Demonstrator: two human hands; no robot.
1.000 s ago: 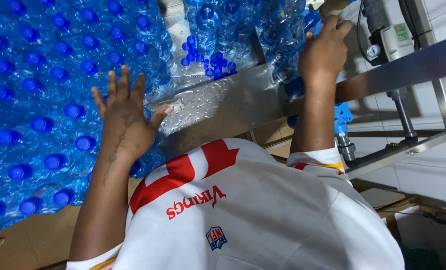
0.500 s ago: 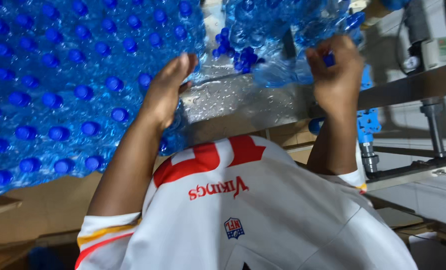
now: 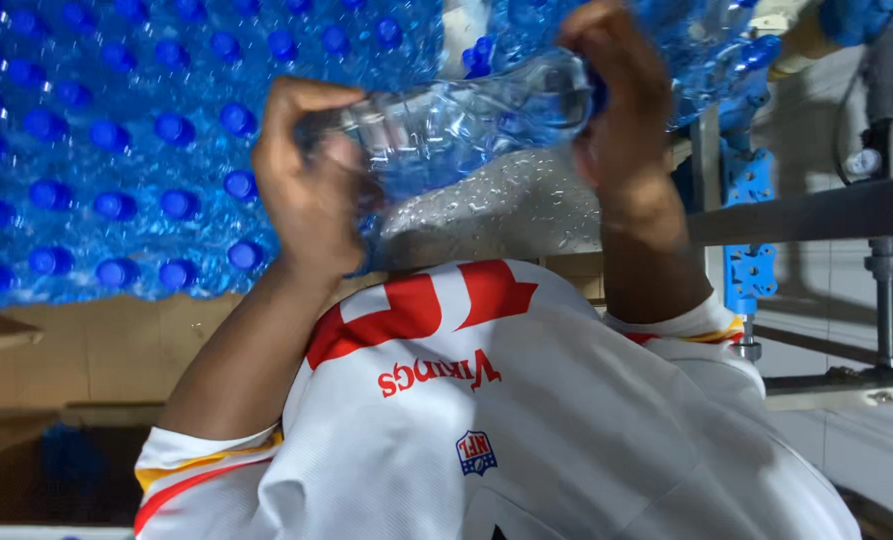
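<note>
My left hand (image 3: 312,190) and my right hand (image 3: 622,110) are both closed around the ends of a clear shrink-wrapped bundle of water bottles (image 3: 467,125). The bundle is held crosswise, close in front of my chest. A blue cap shows at its right end by my right palm. Behind it, shrink-wrapped packs of blue-capped bottles (image 3: 97,150) fill the upper left. My white and red jersey (image 3: 527,420) takes up the bottom of the view.
A grey speckled surface (image 3: 507,205) lies just under the held bundle. On the right, a metal machine frame (image 3: 817,210) with a blue bracket (image 3: 747,200) and an upright post (image 3: 885,290) stands close to my right arm. Brown boards (image 3: 97,350) are at lower left.
My left hand went from lying flat and open on the packs to gripping. Both hands have closed on the bundle and drawn it toward my chest.
</note>
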